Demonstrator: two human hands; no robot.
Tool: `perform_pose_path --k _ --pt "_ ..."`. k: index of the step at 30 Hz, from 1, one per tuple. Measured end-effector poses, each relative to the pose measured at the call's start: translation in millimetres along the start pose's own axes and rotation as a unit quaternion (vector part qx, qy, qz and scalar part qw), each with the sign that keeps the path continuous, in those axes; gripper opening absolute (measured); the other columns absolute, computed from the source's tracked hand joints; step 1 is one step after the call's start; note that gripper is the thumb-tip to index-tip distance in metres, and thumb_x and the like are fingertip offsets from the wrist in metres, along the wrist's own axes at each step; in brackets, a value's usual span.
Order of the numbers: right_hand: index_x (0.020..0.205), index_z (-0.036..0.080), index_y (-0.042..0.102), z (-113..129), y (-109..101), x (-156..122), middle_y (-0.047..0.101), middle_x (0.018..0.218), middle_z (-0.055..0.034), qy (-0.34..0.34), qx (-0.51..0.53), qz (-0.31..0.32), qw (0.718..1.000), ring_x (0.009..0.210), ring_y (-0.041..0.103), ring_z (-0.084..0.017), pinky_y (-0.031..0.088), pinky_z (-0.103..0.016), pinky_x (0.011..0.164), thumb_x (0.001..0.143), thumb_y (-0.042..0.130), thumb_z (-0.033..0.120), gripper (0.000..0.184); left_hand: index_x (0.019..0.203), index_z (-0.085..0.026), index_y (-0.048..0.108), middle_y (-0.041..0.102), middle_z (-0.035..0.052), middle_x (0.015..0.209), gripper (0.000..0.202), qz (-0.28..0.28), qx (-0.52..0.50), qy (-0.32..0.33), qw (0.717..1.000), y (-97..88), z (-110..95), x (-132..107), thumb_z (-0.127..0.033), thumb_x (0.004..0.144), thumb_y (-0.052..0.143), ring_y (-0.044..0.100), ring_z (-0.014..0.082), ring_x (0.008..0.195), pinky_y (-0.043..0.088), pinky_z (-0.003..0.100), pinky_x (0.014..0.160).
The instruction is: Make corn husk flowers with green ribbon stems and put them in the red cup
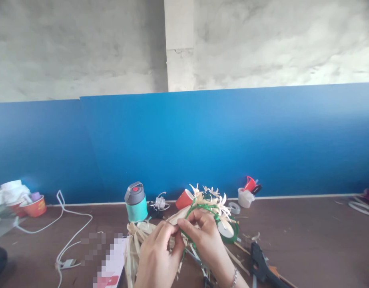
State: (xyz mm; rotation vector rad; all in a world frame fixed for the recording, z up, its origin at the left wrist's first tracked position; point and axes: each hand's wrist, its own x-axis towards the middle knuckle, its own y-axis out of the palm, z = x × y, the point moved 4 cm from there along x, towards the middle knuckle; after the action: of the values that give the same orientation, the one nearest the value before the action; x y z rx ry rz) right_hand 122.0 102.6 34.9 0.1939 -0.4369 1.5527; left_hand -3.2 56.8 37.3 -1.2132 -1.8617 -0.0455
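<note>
Left hand (pixel 160 252): fingers curled, thumb and forefinger drawn together in a pinch; what lay between them was hidden. Right hand (pixel 204 234): fingers bent and clamped on the green stem (pixel 204 207), thumb tip at the left fingertips. Cream flowers (pixel 222 205): one cluster, on the stem, spread just beyond the right hand. Green tape roll (pixel 226 230): beside the right hand. Pale dried strips (pixel 131 252): beside the left hand.

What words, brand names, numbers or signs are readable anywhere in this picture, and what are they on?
There are none that I can read.
Front red paper cup, far left: a yellowish mark, too blurred.
Phone: a red patch on its screen, too blurred and partly pixelated.
</note>
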Motion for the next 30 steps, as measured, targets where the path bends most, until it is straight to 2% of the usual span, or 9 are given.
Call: perform_pose_path --k 2,5,7,10,13,15,18,23,30 --pt "0.049 0.019 0.049 -0.6 1.5 -0.5 0.047 0.053 0.0025 0.01 0.023 -0.002 1.0 0.057 0.044 -0.014 0.037 -0.027 0.057 0.071 0.067 0.035 0.033 0.063 -0.023 0.063 0.064 0.0019 0.061 0.012 0.003 -0.027 -0.02 0.999 0.1 1.5 0.0 -0.014 0.071 0.06 0.055 0.0161 0.055 0.037 0.024 0.057" --pt "0.055 0.017 0.055 -2.7 3.6 -0.5 0.051 0.055 0.0017 0.035 0.106 0.046 0.993 0.057 0.045 -0.013 0.038 -0.026 0.057 0.072 0.068 0.04 0.031 0.062 -0.02 0.062 0.059 0.0009 0.057 0.011 0.062 -0.121 -0.106 0.985 2.9 7.6 0.9 -0.021 0.073 0.059 0.05 0.0141 0.051 0.036 0.023 0.051" --pt "0.064 0.017 0.062 -2.3 5.0 -1.0 0.057 0.062 0.0001 0.051 0.184 0.115 0.975 0.061 0.05 -0.014 0.041 -0.026 0.06 0.07 0.071 0.04 0.026 0.061 -0.018 0.061 0.055 -0.0005 0.053 0.013 0.11 -0.205 -0.182 0.955 5.3 11.2 1.0 -0.025 0.072 0.061 0.045 0.0123 0.048 0.034 0.022 0.048" --pt "0.077 0.018 0.068 -0.4 6.0 -3.3 0.064 0.074 -0.0014 0.075 0.29 0.207 0.931 0.068 0.056 -0.014 0.045 -0.025 0.063 0.067 0.076 0.033 0.02 0.057 -0.015 0.06 0.053 -0.0009 0.051 0.018 0.138 -0.322 -0.259 0.9 6.4 12.5 0.9 -0.028 0.067 0.067 0.043 0.0106 0.051 0.034 0.021 0.049" --pt "0.072 0.017 0.071 0.4 7.9 -5.3 0.066 0.075 -0.0029 0.085 0.362 0.246 0.895 0.064 0.06 -0.014 0.048 -0.026 0.059 0.069 0.075 0.029 0.012 0.056 -0.015 0.055 0.053 -0.0016 0.051 0.022 0.166 -0.395 -0.301 0.852 9.4 12.8 -0.5 -0.029 0.065 0.069 0.039 0.0081 0.049 0.03 0.02 0.049" --pt "0.065 0.016 0.07 -0.2 9.9 -5.5 0.067 0.072 -0.0033 0.083 0.383 0.243 0.887 0.057 0.059 -0.014 0.048 -0.026 0.054 0.07 0.074 0.027 0.013 0.057 -0.015 0.053 0.051 -0.0026 0.05 0.024 0.188 -0.413 -0.309 0.836 12.1 13.8 -1.2 -0.031 0.065 0.07 0.035 0.0068 0.047 0.027 0.019 0.047" --pt "0.059 0.016 0.07 -2.1 11.9 -4.6 0.067 0.067 -0.0028 0.079 0.369 0.196 0.905 0.059 0.059 -0.013 0.047 -0.024 0.056 0.068 0.076 0.025 0.014 0.056 -0.016 0.051 0.047 -0.0036 0.05 0.027 0.2 -0.412 -0.273 0.846 13.6 14.3 0.6 -0.033 0.065 0.069 0.035 0.0074 0.049 0.027 0.019 0.047" --pt "0.057 0.015 0.063 -4.2 13.8 -5.1 0.063 0.064 -0.0013 0.077 0.33 0.113 0.934 0.063 0.055 -0.013 0.044 -0.025 0.061 0.066 0.078 0.03 0.022 0.062 -0.015 0.053 0.043 -0.0045 0.054 0.019 0.17 -0.323 -0.221 0.904 9.6 11.4 2.2 -0.029 0.072 0.063 0.036 0.0081 0.05 0.029 0.019 0.047" --pt "0.061 0.015 0.059 -3.9 14.5 -6.5 0.058 0.061 0.0001 0.033 0.243 0.079 0.966 0.061 0.05 -0.013 0.041 -0.026 0.061 0.069 0.073 0.035 0.025 0.063 -0.016 0.055 0.043 -0.0039 0.054 0.016 0.119 -0.229 -0.175 0.95 3.8 8.5 -0.8 -0.025 0.074 0.06 0.039 0.0097 0.051 0.031 0.019 0.047"
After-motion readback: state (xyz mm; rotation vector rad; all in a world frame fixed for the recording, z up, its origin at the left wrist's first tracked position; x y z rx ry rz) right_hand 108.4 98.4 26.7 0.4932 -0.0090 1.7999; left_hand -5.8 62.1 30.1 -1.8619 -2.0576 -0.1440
